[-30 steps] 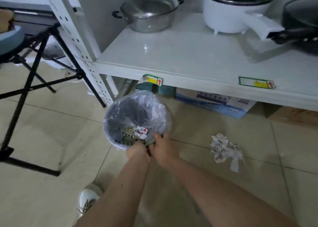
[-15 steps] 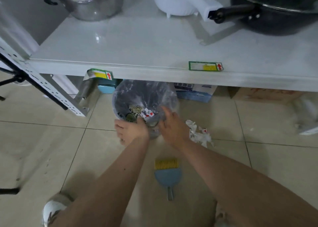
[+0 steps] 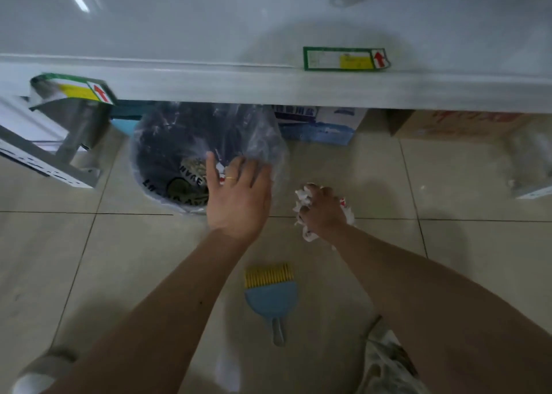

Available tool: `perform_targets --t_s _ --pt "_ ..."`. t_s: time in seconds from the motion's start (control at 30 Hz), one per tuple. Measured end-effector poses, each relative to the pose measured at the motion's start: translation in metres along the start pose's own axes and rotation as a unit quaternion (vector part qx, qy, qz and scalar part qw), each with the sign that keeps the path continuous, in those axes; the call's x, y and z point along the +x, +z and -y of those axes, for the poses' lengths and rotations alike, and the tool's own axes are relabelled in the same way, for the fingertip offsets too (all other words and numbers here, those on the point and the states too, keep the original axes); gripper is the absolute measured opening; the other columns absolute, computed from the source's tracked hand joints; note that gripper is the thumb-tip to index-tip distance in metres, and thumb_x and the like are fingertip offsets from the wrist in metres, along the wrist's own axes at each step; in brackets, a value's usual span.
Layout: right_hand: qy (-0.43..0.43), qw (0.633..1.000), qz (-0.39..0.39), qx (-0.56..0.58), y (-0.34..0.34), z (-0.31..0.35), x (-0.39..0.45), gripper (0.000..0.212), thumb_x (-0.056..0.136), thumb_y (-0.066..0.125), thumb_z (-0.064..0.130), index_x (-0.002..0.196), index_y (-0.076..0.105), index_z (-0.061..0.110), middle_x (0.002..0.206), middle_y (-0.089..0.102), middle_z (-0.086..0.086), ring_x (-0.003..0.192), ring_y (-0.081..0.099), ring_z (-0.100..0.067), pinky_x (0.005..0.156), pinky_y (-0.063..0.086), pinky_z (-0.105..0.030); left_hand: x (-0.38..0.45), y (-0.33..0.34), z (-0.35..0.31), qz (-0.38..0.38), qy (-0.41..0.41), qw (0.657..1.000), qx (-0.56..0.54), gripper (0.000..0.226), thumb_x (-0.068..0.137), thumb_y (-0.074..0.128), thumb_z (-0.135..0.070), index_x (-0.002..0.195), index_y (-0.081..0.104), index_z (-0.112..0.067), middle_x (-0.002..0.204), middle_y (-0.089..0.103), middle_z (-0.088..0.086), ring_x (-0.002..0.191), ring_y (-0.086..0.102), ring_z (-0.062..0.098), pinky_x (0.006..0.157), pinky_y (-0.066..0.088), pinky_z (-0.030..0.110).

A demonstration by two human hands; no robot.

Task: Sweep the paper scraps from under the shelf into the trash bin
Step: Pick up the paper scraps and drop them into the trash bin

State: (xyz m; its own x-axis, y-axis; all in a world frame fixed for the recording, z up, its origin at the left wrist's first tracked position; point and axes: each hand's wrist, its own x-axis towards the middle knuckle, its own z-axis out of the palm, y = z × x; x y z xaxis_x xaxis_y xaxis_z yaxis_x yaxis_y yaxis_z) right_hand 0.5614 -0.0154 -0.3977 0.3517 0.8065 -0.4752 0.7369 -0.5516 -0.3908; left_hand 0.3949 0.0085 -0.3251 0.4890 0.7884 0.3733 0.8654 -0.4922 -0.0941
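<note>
The trash bin (image 3: 167, 154), dark and lined with a clear plastic bag, stands on the floor half under the white shelf (image 3: 268, 91), with some litter inside. My left hand (image 3: 239, 196) rests at its near right rim, fingers spread, holding nothing. Just right of the bin, my right hand (image 3: 322, 211) is closed around the pile of white paper scraps (image 3: 301, 202) on the tile floor. A small blue dustpan with a yellow brush (image 3: 270, 295) lies on the floor between my forearms, untouched.
Under the shelf sit a blue-and-white box (image 3: 316, 127) and a cardboard box (image 3: 448, 124). A metal shelf leg (image 3: 74, 136) stands left of the bin. My shoe (image 3: 38, 372) shows at the bottom left. Tile floor surrounds the dustpan.
My right hand left the bin rim, moved right to the scraps and closed on them. My left hand opened at the rim. The view has dropped closer to the floor.
</note>
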Motion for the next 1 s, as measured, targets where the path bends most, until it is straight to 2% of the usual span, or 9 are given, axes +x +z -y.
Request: perform_targets --t_s 0.13,0.27,0.4,0.5,0.6,0.67,0.8,0.9,1.0 --pt "-0.007 0.997 0.031 -0.069 0.011 -0.013 0.023 0.064 0.086 0.058 0.03 0.143 0.029 0.034 0.151 0.027 -0.007 0.132 0.035 -0.036 0.106 0.033 -0.043 0.005 0.017 0.011 -0.095 0.02 0.995 -0.008 0.024 0.087 0.059 -0.02 0.106 0.072 -0.015 0.094 0.072 0.006 0.089 0.067 0.029 0.106 0.036 0.056" --pt "-0.021 0.99 0.057 -0.124 0.018 -0.015 0.041 0.078 0.085 0.062 0.034 0.147 0.015 0.044 0.16 0.008 0.0 0.143 0.018 -0.037 0.111 0.029 -0.051 0.005 0.027 0.019 -0.15 0.047 0.987 -0.036 0.023 0.088 0.059 -0.019 0.104 0.074 -0.013 0.086 0.074 0.006 0.075 0.069 0.028 0.092 0.05 0.044" --pt "-0.017 0.973 0.119 -0.198 0.021 -0.008 0.053 0.095 0.078 0.07 0.041 0.146 0.003 0.051 0.161 -0.012 0.005 0.147 0.0 -0.039 0.11 0.015 -0.069 0.005 0.03 0.026 -0.178 0.057 0.981 -0.048 0.022 0.088 0.061 -0.019 0.103 0.075 -0.012 0.085 0.074 0.004 0.074 0.069 0.026 0.087 0.046 0.038" --pt "-0.016 0.966 0.151 -0.211 0.022 -0.012 0.057 0.104 0.072 0.074 0.047 0.146 0.001 0.05 0.16 -0.016 0.004 0.146 -0.005 -0.041 0.107 0.019 -0.072 0.004 0.031 0.028 -0.173 0.061 0.982 -0.054 0.023 0.089 0.059 -0.019 0.103 0.075 -0.012 0.084 0.074 0.004 0.072 0.068 0.026 0.082 0.048 0.038" --pt "-0.018 0.963 0.165 -0.21 0.028 -0.018 0.057 0.108 0.066 0.079 0.044 0.146 0.007 0.047 0.159 -0.01 0.003 0.144 0.003 -0.042 0.105 0.031 -0.067 0.004 0.03 0.027 -0.17 0.065 0.981 -0.063 0.022 0.089 0.059 -0.019 0.102 0.075 -0.012 0.083 0.074 0.004 0.071 0.068 0.026 0.075 0.05 0.036" --pt "-0.029 0.962 0.144 -0.232 0.035 -0.021 0.056 0.101 0.068 0.078 0.042 0.145 0.013 0.045 0.157 0.002 -0.001 0.14 0.014 -0.042 0.103 0.037 -0.061 0.005 0.03 0.028 -0.164 0.067 0.982 -0.068 0.022 0.088 0.06 -0.018 0.102 0.075 -0.011 0.08 0.073 0.004 0.066 0.067 0.026 0.066 0.05 0.034" --pt "-0.064 0.969 0.082 -0.224 0.044 -0.024 0.049 0.07 0.074 0.074 0.026 0.135 0.041 0.025 0.14 0.035 -0.008 0.123 0.038 -0.038 0.099 0.044 -0.043 0.006 0.03 0.029 -0.151 0.074 0.983 -0.072 0.023 0.086 0.061 -0.016 0.103 0.075 -0.009 0.071 0.071 0.005 0.054 0.062 0.025 0.053 0.045 0.03" --pt "-0.083 0.971 0.065 -0.214 0.044 -0.025 0.039 0.046 0.082 0.067 0.015 0.125 0.052 0.011 0.132 0.044 -0.012 0.119 0.045 -0.033 0.095 0.043 -0.038 0.005 0.029 0.029 -0.14 0.073 0.985 -0.076 0.024 0.086 0.06 -0.016 0.103 0.075 -0.009 0.069 0.07 0.005 0.053 0.062 0.024 0.052 0.045 0.029" --pt "-0.082 0.972 0.067 -0.212 0.042 -0.025 0.034 0.035 0.081 0.067 0.01 0.115 0.058 0.006 0.125 0.05 -0.013 0.115 0.051 -0.031 0.091 0.047 -0.035 0.006 0.027 0.029 -0.13 0.073 0.985 -0.083 0.025 0.087 0.058 -0.016 0.104 0.075 -0.009 0.069 0.07 0.004 0.054 0.062 0.024 0.053 0.045 0.029"
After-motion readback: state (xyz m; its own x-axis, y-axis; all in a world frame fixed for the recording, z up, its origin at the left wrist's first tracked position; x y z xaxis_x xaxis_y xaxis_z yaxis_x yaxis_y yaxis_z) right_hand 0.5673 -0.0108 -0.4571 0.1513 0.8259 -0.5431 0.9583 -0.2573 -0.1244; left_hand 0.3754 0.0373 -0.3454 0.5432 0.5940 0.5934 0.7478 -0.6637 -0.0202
